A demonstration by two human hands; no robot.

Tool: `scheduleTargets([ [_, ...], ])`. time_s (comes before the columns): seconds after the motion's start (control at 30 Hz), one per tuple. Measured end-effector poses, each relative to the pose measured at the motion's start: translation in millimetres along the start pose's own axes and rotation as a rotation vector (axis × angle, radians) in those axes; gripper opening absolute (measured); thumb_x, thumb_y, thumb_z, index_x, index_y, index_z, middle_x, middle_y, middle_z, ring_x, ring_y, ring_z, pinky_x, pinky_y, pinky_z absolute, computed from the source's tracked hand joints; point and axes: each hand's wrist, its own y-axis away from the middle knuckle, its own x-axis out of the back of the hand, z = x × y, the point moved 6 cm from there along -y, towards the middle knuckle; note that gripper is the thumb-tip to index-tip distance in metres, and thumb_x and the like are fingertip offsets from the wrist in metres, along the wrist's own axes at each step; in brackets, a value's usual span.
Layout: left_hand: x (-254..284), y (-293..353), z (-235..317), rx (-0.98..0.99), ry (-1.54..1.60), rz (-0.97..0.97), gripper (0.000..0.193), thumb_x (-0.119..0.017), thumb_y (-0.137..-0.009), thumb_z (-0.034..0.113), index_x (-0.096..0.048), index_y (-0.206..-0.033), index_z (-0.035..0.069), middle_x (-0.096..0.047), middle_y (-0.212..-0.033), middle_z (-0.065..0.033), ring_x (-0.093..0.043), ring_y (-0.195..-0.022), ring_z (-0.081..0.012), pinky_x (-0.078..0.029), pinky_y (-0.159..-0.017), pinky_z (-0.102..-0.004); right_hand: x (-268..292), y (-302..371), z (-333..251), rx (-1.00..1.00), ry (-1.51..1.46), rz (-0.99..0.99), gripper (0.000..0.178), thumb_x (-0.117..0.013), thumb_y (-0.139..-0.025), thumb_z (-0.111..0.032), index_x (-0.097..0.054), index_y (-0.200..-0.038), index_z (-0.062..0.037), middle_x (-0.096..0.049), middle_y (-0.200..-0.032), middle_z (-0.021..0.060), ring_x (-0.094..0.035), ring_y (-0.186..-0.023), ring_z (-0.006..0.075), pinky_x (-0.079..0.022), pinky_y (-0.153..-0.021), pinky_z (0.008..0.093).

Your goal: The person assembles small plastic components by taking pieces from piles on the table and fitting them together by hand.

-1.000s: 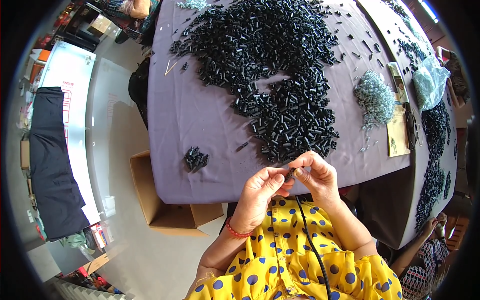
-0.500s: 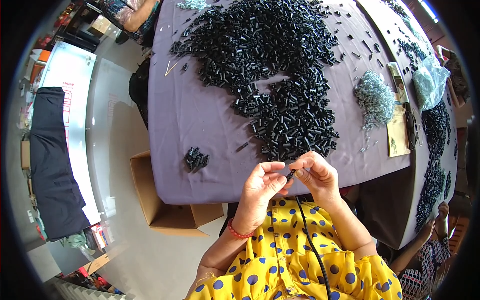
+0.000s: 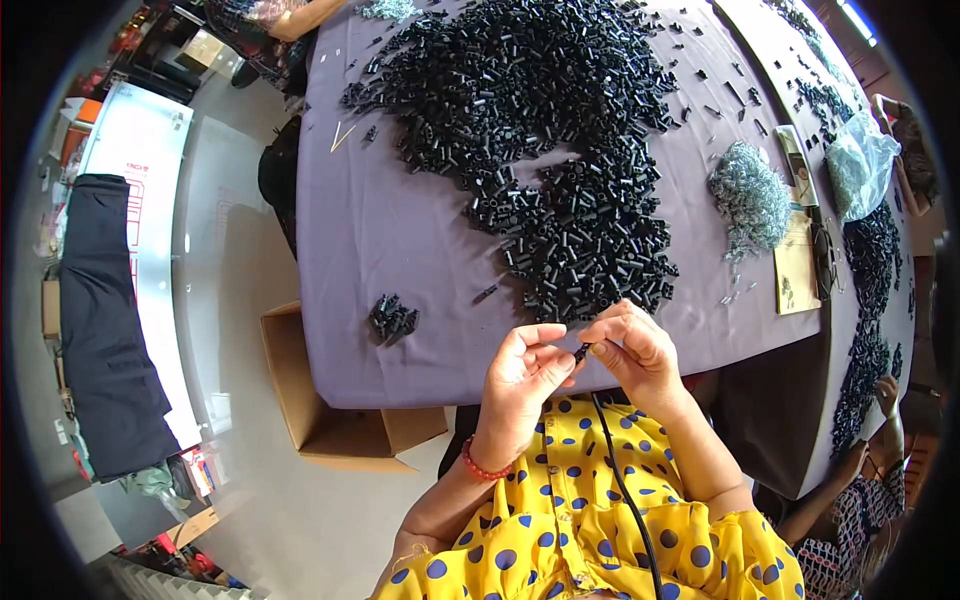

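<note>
While your hands meet just over the near edge of the table, the scene runs like this from your left. A dark cloth (image 3: 110, 330) hangs on a white panel (image 3: 135, 170) at the far left. Nearer you, an open cardboard box (image 3: 330, 425) stands on the floor, tucked against the table's edge. Above it, on the purple tablecloth (image 3: 400, 240), lies a small cluster of black parts (image 3: 392, 318), well apart from the main heap.

Your left hand (image 3: 520, 380) is raised with its palm turned toward you, a red bead bracelet (image 3: 483, 468) at the wrist; its thumb and forefinger are curled in toward a small black tubular piece (image 3: 581, 351). Your right hand (image 3: 638, 352) pinches that same piece from the other side, fingertips closed on it. The piece sits between the two hands, just in front of your chest and just short of the heap; it is too small to tell whether the left fingertips truly grip it or only touch it.

Beyond your hands spreads the large heap of black tubular parts (image 3: 540, 130), covering the middle of the table. To its right lies a pile of small silvery metal pieces (image 3: 750, 195), then a yellowish paper sheet (image 3: 797, 265), and a clear plastic bag (image 3: 858, 160). At the far right, another person's hand (image 3: 886, 395) reaches up by the table's rim.
</note>
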Motion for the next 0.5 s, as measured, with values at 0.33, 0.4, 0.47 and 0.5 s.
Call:
scheduleTargets([
  [0.33,0.5,-0.7,-9.6,0.234,0.252,-0.051,0.027,-0.064,-0.098,0.007,-0.058,-0.124,0.003,-0.07,-0.104,-0.0073,-0.071,-0.094,-0.0164,-0.055,-0.081,-0.0271,2.7,0.1,1.9,0.011,-0.011,-0.014,0.017,-0.072,-0.087,0.005,-0.069,-0.1,-0.0051,-0.066,-0.09,0.0062,-0.063,-0.083,0.0231,-0.051,-0.075,0.0326],
  [0.4,1.6,-0.7,-11.2,0.244,0.26,-0.06,0.026,-0.063,-0.098,0.007,-0.058,-0.123,0.003,-0.07,-0.104,-0.0072,-0.071,-0.094,-0.0162,-0.055,-0.08,-0.0269,2.6,-0.5,1.9,-0.007,-0.053,-0.023,0.016,-0.071,-0.088,0.005,-0.069,-0.1,-0.0049,-0.066,-0.09,0.006,-0.063,-0.084,0.0226,-0.051,-0.075,0.0323],
  [0.47,1.2,-1.7,-14.8,0.283,0.312,-0.094,0.025,-0.063,-0.099,0.008,-0.058,-0.123,0.003,-0.071,-0.103,-0.0074,-0.071,-0.093,-0.0158,-0.055,-0.08,-0.0267,2.7,-0.4,3.6,-0.01,-0.062,-0.022,0.016,-0.071,-0.088,0.005,-0.069,-0.101,-0.0048,-0.066,-0.09,0.006,-0.063,-0.084,0.0227,-0.051,-0.076,0.0321],
  [0.5,1.5,-1.9,-14.3,0.281,0.312,-0.094,0.025,-0.063,-0.099,0.008,-0.058,-0.123,0.003,-0.071,-0.103,-0.0074,-0.071,-0.093,-0.0158,-0.055,-0.08,-0.0267,2.7,-0.1,5.0,-0.013,-0.072,-0.021,0.016,-0.07,-0.088,0.005,-0.069,-0.101,-0.0047,-0.066,-0.089,0.0061,-0.063,-0.084,0.0228,-0.051,-0.076,0.0319],
])
